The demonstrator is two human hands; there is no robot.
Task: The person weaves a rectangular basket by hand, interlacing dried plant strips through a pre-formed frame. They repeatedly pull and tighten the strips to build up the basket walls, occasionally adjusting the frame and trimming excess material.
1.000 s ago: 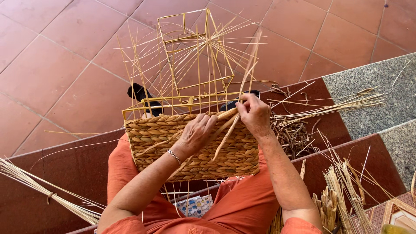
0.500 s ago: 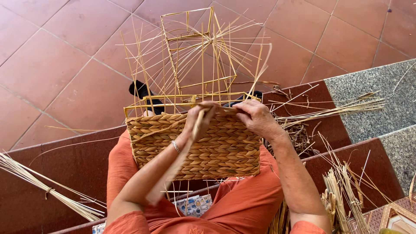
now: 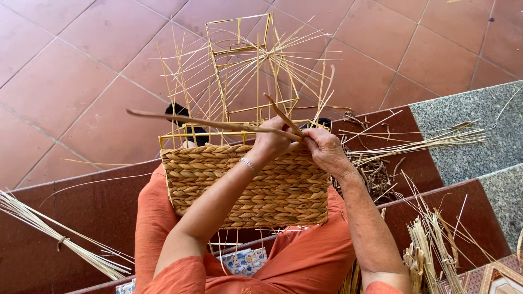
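A half-woven straw basket (image 3: 245, 188) rests on my lap, its braided wall facing me and a yellow wire frame (image 3: 239, 81) with loose upright stalks rising beyond it. My left hand (image 3: 269, 142) and my right hand (image 3: 321, 148) meet at the basket's top rim. Together they pinch a long flat straw strand (image 3: 190, 121) that stretches out to the left over the rim; a shorter end sticks up between the hands. A thin bracelet sits on my left wrist.
A tied bundle of straw (image 3: 49, 234) lies at lower left on the dark red step. Loose stalks and scraps (image 3: 414, 144) lie to the right, and more straw bundles (image 3: 430, 250) stand at lower right. Terracotta floor tiles (image 3: 71, 71) lie beyond.
Both hands rose from the basket's woven wall to its top rim. The strand they hold has been pulled out and now extends far to the left.
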